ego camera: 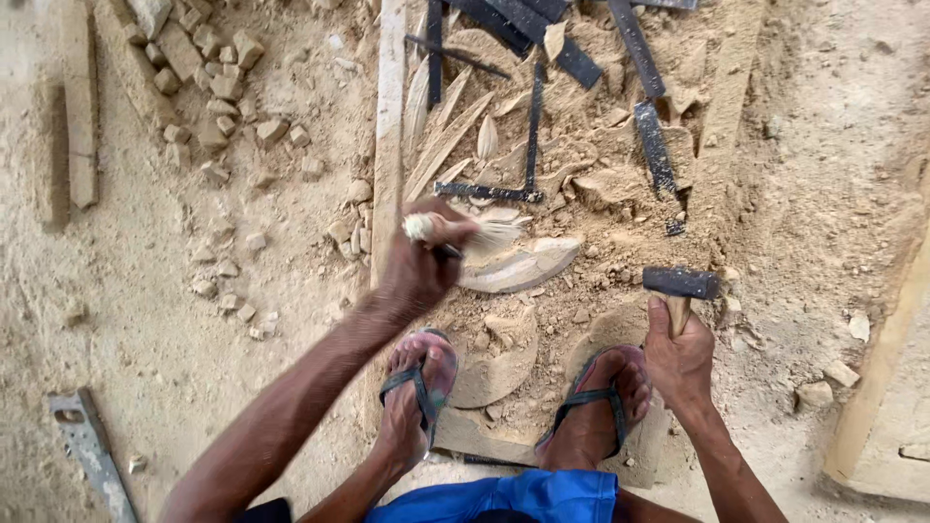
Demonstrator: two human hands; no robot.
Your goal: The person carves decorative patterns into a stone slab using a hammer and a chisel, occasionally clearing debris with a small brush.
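Head view — left hand point(418, 266) fisted round a pale-bristled brush point(465, 232), right hand point(680, 360) gripping a dark-headed wooden-handled hammer point(681, 284).
Pale carved leaf-shaped stone piece point(518, 264) lies on the sandy ground just ahead of the sandalled feet point(418, 387) — a slipped hammer could chip it or strike toes.

arms: bare to above the elbow, no sleeves in view, dusty
left hand point(417, 271): no glove, no ring or watch seen
right hand point(681, 360): no glove, wrist bare
feet: bare in flip-flops, dusted with sand
flip-flops point(418, 387): worn pinkish soles, dark grey-green Y-shaped straps
shorts point(504, 496): bright blue cloth, creased, at bottom edge of view
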